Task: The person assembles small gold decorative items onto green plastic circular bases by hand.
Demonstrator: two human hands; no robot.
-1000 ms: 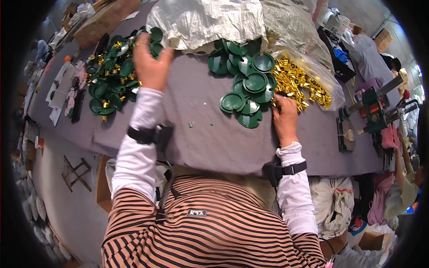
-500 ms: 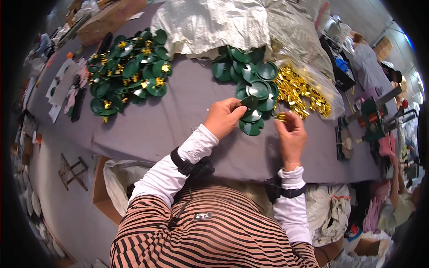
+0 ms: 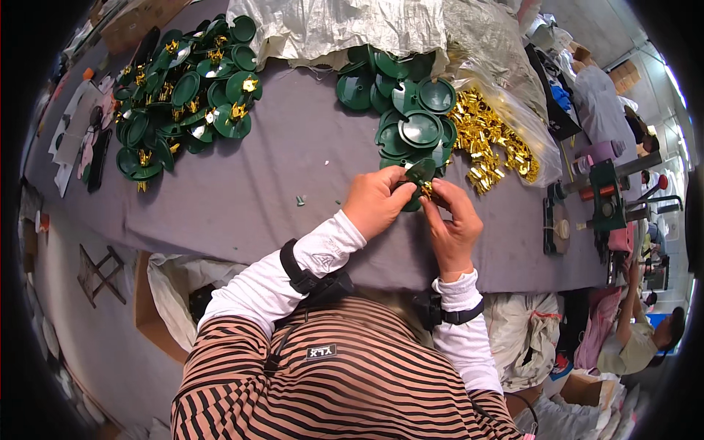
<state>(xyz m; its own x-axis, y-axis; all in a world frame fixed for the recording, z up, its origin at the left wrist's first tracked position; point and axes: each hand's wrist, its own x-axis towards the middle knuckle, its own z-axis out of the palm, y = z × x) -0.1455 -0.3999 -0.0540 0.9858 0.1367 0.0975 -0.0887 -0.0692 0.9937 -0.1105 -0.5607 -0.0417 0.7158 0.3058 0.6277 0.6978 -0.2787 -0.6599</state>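
Between the thumb and fingers of my left hand (image 3: 375, 202) is a green plastic disc (image 3: 420, 171), tilted on edge. My right hand (image 3: 456, 224) pinches a small shiny gold clip (image 3: 427, 189) against that disc's lower side; fingertips partly hide where the two meet. Just beyond lies a pile of loose green discs (image 3: 420, 128). To its right gold clips (image 3: 480, 139) spill out of a clear plastic bag (image 3: 544, 143). At the far left is a heap of green discs with gold clips on them (image 3: 185, 89).
A white woven sheet (image 3: 330, 29) covers the table's far side. A green clamp-like tool (image 3: 607, 194) stands at the right edge of the grey cloth (image 3: 293, 154). Small green scraps (image 3: 300, 200) lie on the cloth. A folding stool (image 3: 101, 273) stands at left; another person (image 3: 638, 345) is at right.
My right hand has moved left, bringing the gold clip from beside the disc pile up against the disc in my left hand. The view has shifted slightly.
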